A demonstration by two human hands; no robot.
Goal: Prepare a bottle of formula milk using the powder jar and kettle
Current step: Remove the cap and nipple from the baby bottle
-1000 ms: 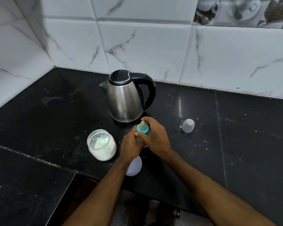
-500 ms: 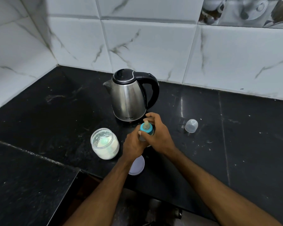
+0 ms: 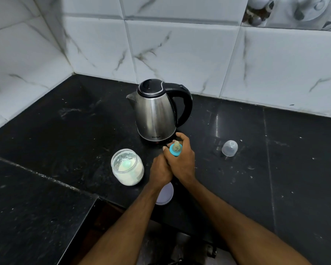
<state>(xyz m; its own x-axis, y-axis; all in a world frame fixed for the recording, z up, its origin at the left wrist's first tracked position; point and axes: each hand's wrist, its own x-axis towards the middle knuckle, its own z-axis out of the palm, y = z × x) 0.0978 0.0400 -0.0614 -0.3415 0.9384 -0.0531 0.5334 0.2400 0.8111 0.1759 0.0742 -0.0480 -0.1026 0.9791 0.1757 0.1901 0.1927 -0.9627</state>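
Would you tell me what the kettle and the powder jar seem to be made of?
Kettle: brushed stainless steel body, judging by its soft streaky reflections; lid and handle look like glossy black plastic. Powder jar: clear, glass or plastic, cannot tell which; white powder shows through its wall.

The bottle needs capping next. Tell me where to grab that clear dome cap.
Pinch the clear dome cap across its rounded sides, coming from above with the right hand. It lies tilted on the counter, clear of the kettle.
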